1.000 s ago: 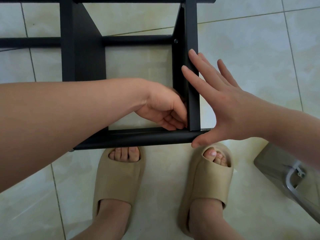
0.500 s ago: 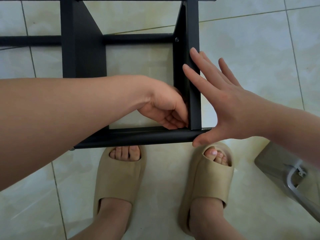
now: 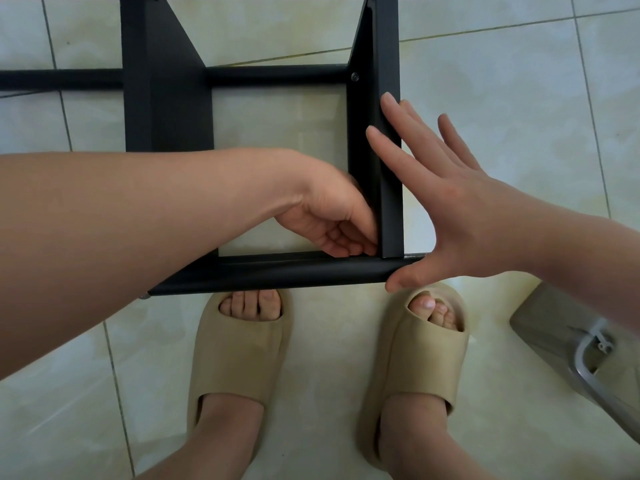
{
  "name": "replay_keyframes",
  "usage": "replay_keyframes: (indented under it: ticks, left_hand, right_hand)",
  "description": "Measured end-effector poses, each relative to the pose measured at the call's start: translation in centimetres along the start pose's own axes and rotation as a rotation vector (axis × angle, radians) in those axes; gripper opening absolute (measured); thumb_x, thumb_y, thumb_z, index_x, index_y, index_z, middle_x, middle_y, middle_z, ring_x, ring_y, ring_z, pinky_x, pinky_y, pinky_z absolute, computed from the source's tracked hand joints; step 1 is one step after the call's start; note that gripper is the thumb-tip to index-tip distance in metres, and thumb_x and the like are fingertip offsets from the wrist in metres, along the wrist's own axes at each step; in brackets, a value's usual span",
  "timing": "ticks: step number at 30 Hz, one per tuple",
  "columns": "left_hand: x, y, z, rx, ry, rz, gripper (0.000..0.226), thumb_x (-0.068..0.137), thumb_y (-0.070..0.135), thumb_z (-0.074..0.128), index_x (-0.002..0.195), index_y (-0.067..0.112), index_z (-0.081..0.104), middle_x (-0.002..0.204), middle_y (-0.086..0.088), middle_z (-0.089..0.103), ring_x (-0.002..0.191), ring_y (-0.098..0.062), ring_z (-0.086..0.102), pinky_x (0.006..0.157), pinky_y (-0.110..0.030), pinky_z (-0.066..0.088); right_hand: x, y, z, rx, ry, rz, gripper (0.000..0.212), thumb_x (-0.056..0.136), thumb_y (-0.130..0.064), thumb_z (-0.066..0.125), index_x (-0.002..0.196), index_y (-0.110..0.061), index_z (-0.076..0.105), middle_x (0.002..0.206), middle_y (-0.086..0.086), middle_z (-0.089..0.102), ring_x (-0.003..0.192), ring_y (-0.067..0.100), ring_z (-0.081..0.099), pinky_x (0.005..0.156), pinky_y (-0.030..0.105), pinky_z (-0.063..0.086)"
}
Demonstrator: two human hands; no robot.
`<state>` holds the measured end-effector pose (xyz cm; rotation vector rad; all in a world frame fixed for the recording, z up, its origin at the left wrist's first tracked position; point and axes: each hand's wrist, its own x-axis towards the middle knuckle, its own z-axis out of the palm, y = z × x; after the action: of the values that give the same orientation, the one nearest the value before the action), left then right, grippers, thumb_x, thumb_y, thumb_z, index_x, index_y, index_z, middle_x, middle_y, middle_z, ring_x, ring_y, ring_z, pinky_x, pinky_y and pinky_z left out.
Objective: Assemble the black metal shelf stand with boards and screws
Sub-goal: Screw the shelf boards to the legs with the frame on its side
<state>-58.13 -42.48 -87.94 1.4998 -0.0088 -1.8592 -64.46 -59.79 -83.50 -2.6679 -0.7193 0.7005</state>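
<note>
Black metal shelf stand on tiled floor, right hand flat against side panel, fingers straight and spread, left hand at inner corner, its fingers curled, held item indeterminable

Pale, glossy floor tiles with thin dark grout lines fill the view; two bare feet stand on them in beige open-toed slippers, the left slipper and the right slipper side by side but apart, toes showing at the front openings; at the lower right sits a grey object, cut off by the edge, with a bent silver metal tube against it.
</note>
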Motion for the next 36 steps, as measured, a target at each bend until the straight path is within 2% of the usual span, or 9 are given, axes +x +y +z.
replay_keyframes:
  ticks: [6,17,24,31,36]
  left_hand:
    - [-0.14,0.36,-0.08,0.019,0.010,0.018,0.012,0.090,0.001,0.063,0.084,0.009,0.068,0.068,-0.001,0.069,0.066,-0.010,0.061,0.071,-0.022,0.053]
    - [-0.14,-0.19,-0.05,-0.040,-0.028,0.016,0.011,0.093,0.004,0.057,0.092,0.009,0.068,0.080,-0.005,0.068,0.073,-0.013,0.061,0.078,-0.024,0.050]
    - [-0.14,0.22,-0.10,0.018,0.012,0.026,0.009,0.091,0.005,0.062,0.086,0.010,0.068,0.071,0.000,0.069,0.070,-0.011,0.061,0.071,-0.021,0.053]
    - [-0.29,0.38,-0.20,0.030,-0.020,0.056,0.011,0.093,0.003,0.060,0.095,0.010,0.068,0.079,0.000,0.070,0.073,-0.010,0.065,0.073,-0.019,0.053]
    - [-0.28,0.48,-0.16,0.030,-0.036,0.056,0.013,0.093,0.001,0.060,0.092,0.010,0.069,0.081,-0.002,0.072,0.074,-0.011,0.067,0.072,-0.020,0.055]
  right_hand:
    - [0.04,0.06,0.03,-0.009,0.004,-0.004,0.142,0.060,-0.090,0.058,0.162,-0.012,-0.004,0.167,0.012,-0.019,0.155,0.026,-0.018,0.124,0.050,-0.010]
    - [0.04,-0.01,0.02,-0.009,0.003,-0.006,0.141,0.060,-0.089,0.058,0.162,-0.012,-0.004,0.167,0.013,-0.019,0.154,0.027,-0.018,0.124,0.053,-0.009]
    - [-0.02,-0.04,-0.05,-0.027,0.004,-0.001,0.142,0.060,-0.089,0.058,0.162,-0.012,-0.004,0.167,0.013,-0.019,0.155,0.027,-0.017,0.124,0.052,-0.010]
    - [-0.06,-0.18,-0.16,-0.048,0.025,0.002,0.141,0.059,-0.088,0.059,0.162,-0.010,0.002,0.168,0.015,-0.013,0.155,0.028,-0.012,0.124,0.050,-0.009]
    - [-0.09,-0.27,-0.32,-0.095,0.044,0.007,0.141,0.058,-0.087,0.059,0.161,-0.007,0.007,0.167,0.019,-0.008,0.156,0.030,-0.007,0.125,0.050,-0.009]
